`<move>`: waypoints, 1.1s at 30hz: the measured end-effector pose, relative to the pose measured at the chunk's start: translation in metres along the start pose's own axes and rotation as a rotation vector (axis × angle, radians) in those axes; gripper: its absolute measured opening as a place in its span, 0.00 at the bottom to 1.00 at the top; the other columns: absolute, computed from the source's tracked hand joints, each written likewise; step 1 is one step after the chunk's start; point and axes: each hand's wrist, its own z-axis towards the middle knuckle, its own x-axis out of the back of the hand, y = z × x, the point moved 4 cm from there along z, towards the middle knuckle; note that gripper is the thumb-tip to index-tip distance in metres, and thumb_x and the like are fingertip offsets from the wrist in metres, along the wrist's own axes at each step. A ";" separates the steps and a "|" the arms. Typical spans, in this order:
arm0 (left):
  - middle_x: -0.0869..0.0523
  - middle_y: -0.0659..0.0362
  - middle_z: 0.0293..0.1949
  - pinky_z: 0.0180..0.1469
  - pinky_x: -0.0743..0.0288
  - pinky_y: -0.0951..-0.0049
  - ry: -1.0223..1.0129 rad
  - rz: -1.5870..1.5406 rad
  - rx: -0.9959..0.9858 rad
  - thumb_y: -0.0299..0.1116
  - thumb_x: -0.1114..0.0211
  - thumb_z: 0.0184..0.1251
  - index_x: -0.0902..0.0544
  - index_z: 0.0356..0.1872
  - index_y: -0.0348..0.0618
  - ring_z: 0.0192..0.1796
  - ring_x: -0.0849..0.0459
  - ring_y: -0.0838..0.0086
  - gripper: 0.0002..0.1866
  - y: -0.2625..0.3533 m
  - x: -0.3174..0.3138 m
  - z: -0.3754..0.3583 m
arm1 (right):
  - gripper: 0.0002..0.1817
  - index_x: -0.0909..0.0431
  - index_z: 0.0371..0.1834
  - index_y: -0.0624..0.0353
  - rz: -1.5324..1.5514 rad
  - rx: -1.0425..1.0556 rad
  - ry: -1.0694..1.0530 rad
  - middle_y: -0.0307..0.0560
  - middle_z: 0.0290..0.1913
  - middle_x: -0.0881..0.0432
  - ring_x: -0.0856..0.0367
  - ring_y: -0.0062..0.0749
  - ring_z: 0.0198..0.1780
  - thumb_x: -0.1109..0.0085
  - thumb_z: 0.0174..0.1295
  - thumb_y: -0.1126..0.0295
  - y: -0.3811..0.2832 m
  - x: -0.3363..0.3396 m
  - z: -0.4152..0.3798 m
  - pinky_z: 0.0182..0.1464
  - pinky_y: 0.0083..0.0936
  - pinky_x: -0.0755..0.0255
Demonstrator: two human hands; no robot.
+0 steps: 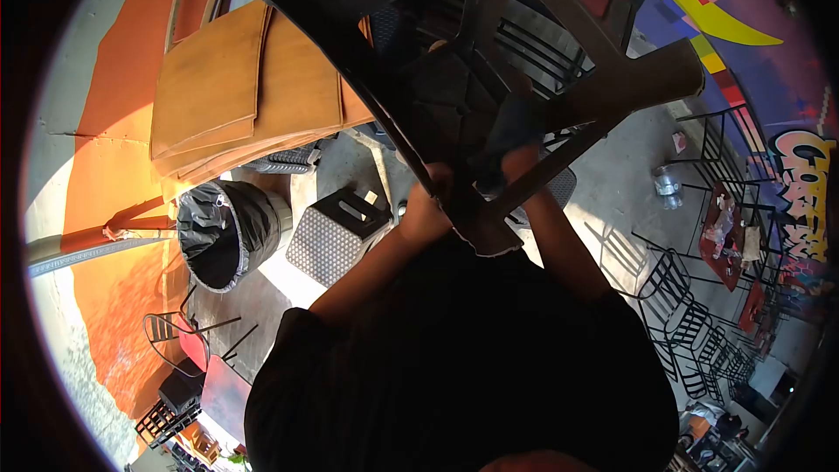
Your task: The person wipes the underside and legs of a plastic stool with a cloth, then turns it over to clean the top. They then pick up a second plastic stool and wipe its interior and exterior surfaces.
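A dark brown plastic stool [572, 92] is held up tilted in front of my chest, its legs and hollow underside turned toward me. My left hand [426, 210] is closed around the near left edge of the stool. Between the legs, my right hand [522, 162] reaches inside, its fingers closed on a dark blue-grey cloth [509, 127] pressed near the inner surface. Shadow hides part of the fingers and the stool's inside.
Left of me are a bin with a black liner [205, 240], a patterned stool [328, 240] and stacked brown panels [210, 79]. At right stand black metal chairs [669, 284], a red table [721, 249] and a plastic water bottle [668, 188].
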 end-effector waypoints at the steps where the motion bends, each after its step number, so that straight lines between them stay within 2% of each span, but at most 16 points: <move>1: 0.23 0.58 0.36 0.39 0.24 0.69 -0.031 0.005 0.030 0.32 0.18 0.46 0.27 0.49 0.40 0.36 0.22 0.70 0.30 0.002 0.001 0.000 | 0.11 0.17 0.46 0.64 -0.199 0.003 -0.140 0.60 0.51 0.16 0.17 0.50 0.59 0.46 0.68 0.72 -0.002 -0.010 0.012 0.62 0.45 0.25; 3: 0.27 0.60 0.39 0.39 0.28 0.73 -0.094 0.013 0.093 0.30 0.24 0.55 0.30 0.54 0.42 0.38 0.25 0.75 0.28 0.003 0.002 -0.003 | 0.10 0.16 0.40 0.62 0.141 -0.202 -0.297 0.58 0.46 0.13 0.13 0.51 0.52 0.47 0.67 0.71 0.002 -0.032 0.021 0.54 0.45 0.20; 4: 0.27 0.60 0.39 0.39 0.29 0.73 -0.092 0.009 0.083 0.29 0.23 0.54 0.30 0.54 0.42 0.38 0.26 0.75 0.29 0.003 0.003 -0.003 | 0.10 0.15 0.37 0.61 0.309 -0.303 -0.373 0.57 0.43 0.12 0.11 0.51 0.48 0.47 0.67 0.70 0.003 -0.045 0.021 0.50 0.46 0.18; 7: 0.27 0.60 0.39 0.38 0.30 0.73 -0.088 -0.035 0.088 0.27 0.23 0.52 0.30 0.55 0.42 0.37 0.26 0.77 0.30 -0.003 0.001 -0.005 | 0.11 0.14 0.35 0.59 0.284 -0.220 -0.344 0.56 0.37 0.11 0.10 0.54 0.39 0.47 0.67 0.70 -0.012 -0.063 0.021 0.41 0.46 0.17; 10: 0.27 0.61 0.38 0.37 0.30 0.74 -0.100 -0.103 0.121 0.26 0.22 0.50 0.30 0.56 0.42 0.37 0.27 0.77 0.32 -0.002 -0.001 -0.005 | 0.11 0.15 0.39 0.61 0.229 -0.182 -0.504 0.57 0.42 0.12 0.11 0.53 0.45 0.48 0.67 0.70 -0.028 -0.071 0.014 0.45 0.46 0.17; 13: 0.27 0.61 0.37 0.36 0.31 0.74 -0.091 -0.073 0.065 0.26 0.21 0.49 0.30 0.56 0.42 0.35 0.27 0.77 0.33 0.003 0.000 0.000 | 0.11 0.16 0.42 0.62 0.186 -0.174 -0.181 0.56 0.47 0.14 0.14 0.53 0.49 0.48 0.65 0.70 -0.038 -0.073 0.003 0.51 0.44 0.19; 16: 0.28 0.62 0.35 0.35 0.31 0.73 -0.089 -0.071 0.065 0.26 0.20 0.50 0.30 0.57 0.43 0.34 0.27 0.77 0.34 -0.001 0.000 0.000 | 0.12 0.17 0.45 0.63 0.082 -0.056 -0.210 0.56 0.50 0.16 0.16 0.53 0.52 0.48 0.64 0.71 -0.039 -0.070 0.000 0.59 0.44 0.24; 19: 0.28 0.62 0.34 0.35 0.32 0.73 -0.108 -0.088 0.079 0.27 0.19 0.50 0.31 0.57 0.43 0.33 0.27 0.77 0.34 0.000 -0.002 0.000 | 0.12 0.16 0.43 0.62 0.250 -0.039 -0.289 0.55 0.46 0.15 0.16 0.53 0.49 0.47 0.64 0.70 -0.031 -0.069 0.002 0.64 0.44 0.28; 21: 0.28 0.62 0.34 0.34 0.32 0.73 -0.118 -0.069 0.078 0.27 0.19 0.50 0.31 0.57 0.43 0.33 0.27 0.77 0.35 -0.001 0.000 0.001 | 0.17 0.17 0.53 0.63 0.345 -0.026 -0.442 0.57 0.52 0.15 0.19 0.53 0.57 0.47 0.64 0.72 -0.025 -0.072 -0.001 0.67 0.45 0.30; 22: 0.26 0.60 0.34 0.36 0.29 0.70 -0.113 -0.062 0.107 0.31 0.16 0.46 0.30 0.56 0.43 0.34 0.24 0.73 0.37 -0.004 0.000 0.000 | 0.20 0.18 0.58 0.64 0.393 -0.019 -0.519 0.59 0.55 0.15 0.20 0.53 0.62 0.47 0.63 0.72 -0.022 -0.074 -0.005 0.69 0.45 0.31; 24: 0.22 0.56 0.34 0.39 0.24 0.65 -0.100 -0.049 0.159 0.37 0.11 0.37 0.28 0.53 0.42 0.35 0.18 0.65 0.41 -0.009 -0.001 -0.001 | 0.21 0.18 0.59 0.64 0.387 0.153 -0.559 0.59 0.57 0.16 0.20 0.52 0.62 0.47 0.64 0.72 -0.017 -0.068 -0.006 0.68 0.44 0.30; 25: 0.23 0.58 0.35 0.38 0.26 0.67 -0.090 -0.061 0.138 0.33 0.14 0.41 0.29 0.53 0.42 0.35 0.21 0.69 0.38 -0.006 -0.001 -0.001 | 0.21 0.19 0.60 0.64 0.383 0.237 -0.580 0.59 0.58 0.16 0.19 0.52 0.62 0.47 0.65 0.72 -0.016 -0.064 -0.006 0.67 0.44 0.29; 27: 0.27 0.60 0.37 0.37 0.31 0.73 -0.069 -0.083 0.089 0.26 0.20 0.50 0.30 0.54 0.43 0.35 0.27 0.76 0.31 0.001 0.001 0.000 | 0.21 0.19 0.60 0.63 0.405 0.118 -0.632 0.58 0.57 0.16 0.19 0.52 0.61 0.48 0.65 0.72 -0.007 -0.057 0.003 0.66 0.45 0.28; 31: 0.27 0.60 0.38 0.38 0.30 0.72 -0.060 -0.075 0.099 0.24 0.23 0.50 0.29 0.53 0.43 0.36 0.26 0.75 0.29 0.002 0.003 -0.001 | 0.20 0.17 0.57 0.64 0.216 -0.083 -0.694 0.57 0.56 0.16 0.18 0.52 0.59 0.47 0.64 0.72 0.013 -0.053 0.030 0.65 0.44 0.27; 33: 0.27 0.60 0.39 0.38 0.30 0.72 -0.062 -0.066 0.090 0.24 0.24 0.50 0.29 0.52 0.43 0.36 0.26 0.74 0.29 0.007 0.003 0.000 | 0.19 0.17 0.55 0.65 0.195 -0.071 -0.615 0.57 0.56 0.16 0.18 0.52 0.60 0.47 0.64 0.72 -0.002 -0.046 0.031 0.64 0.44 0.27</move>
